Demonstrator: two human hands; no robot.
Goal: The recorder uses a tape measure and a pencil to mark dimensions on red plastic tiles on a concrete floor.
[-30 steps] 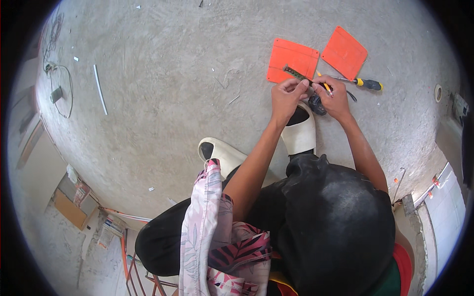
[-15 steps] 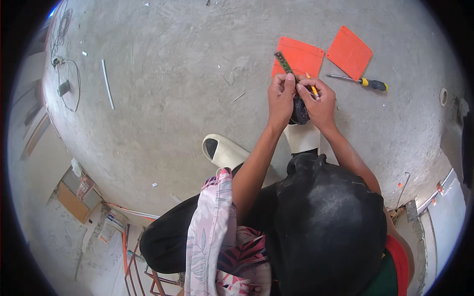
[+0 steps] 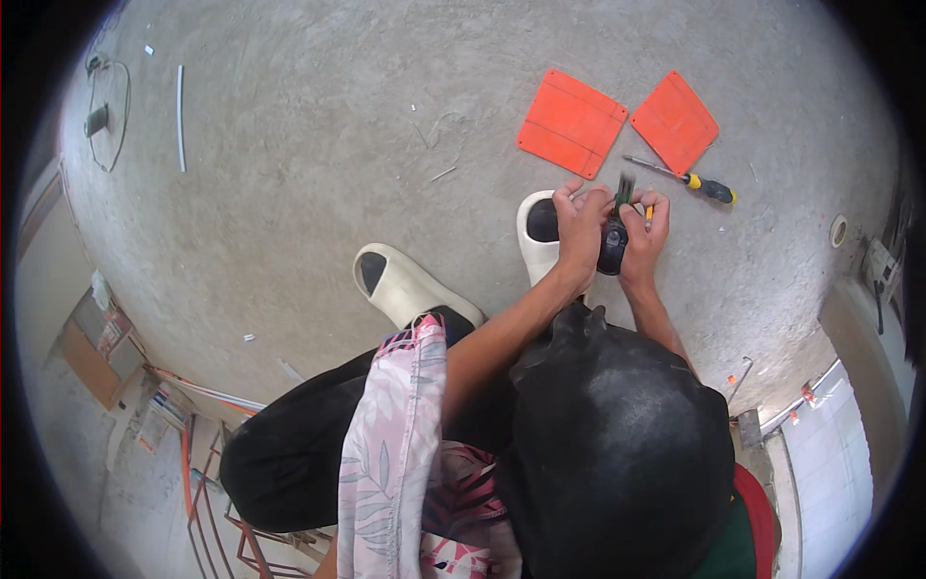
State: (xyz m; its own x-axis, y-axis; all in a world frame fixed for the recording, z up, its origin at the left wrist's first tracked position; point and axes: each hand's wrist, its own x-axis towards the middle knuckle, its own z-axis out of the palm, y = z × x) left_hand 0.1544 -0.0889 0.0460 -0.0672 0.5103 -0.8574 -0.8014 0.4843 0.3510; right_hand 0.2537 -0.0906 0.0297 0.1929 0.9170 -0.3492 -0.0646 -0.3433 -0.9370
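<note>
My right hand (image 3: 641, 236) grips a black tape measure (image 3: 612, 246) and a yellow pencil (image 3: 649, 214). A short, blurred green blade (image 3: 625, 188) sticks up from the tape. Just left of it, my left hand (image 3: 584, 217) has loosely bent fingers, apart, with nothing visibly held. Beyond the hands lie two orange square plates (image 3: 574, 121) (image 3: 675, 125) with dark lines and small corner holes. A screwdriver (image 3: 709, 188) with a yellow-and-black handle lies to their lower right.
My cream slides (image 3: 405, 289) rest on the concrete floor (image 3: 309, 145). A tape roll (image 3: 838, 230) lies at the right, a thin white strip (image 3: 180, 121) and a cable with a dark box (image 3: 96, 120) at the left. Pipes and metal frames (image 3: 203, 482) appear lower left.
My hands have moved down, off the orange plate. The blade has turned upright and looks shorter. The left fingers that pinched it now sit left of it.
</note>
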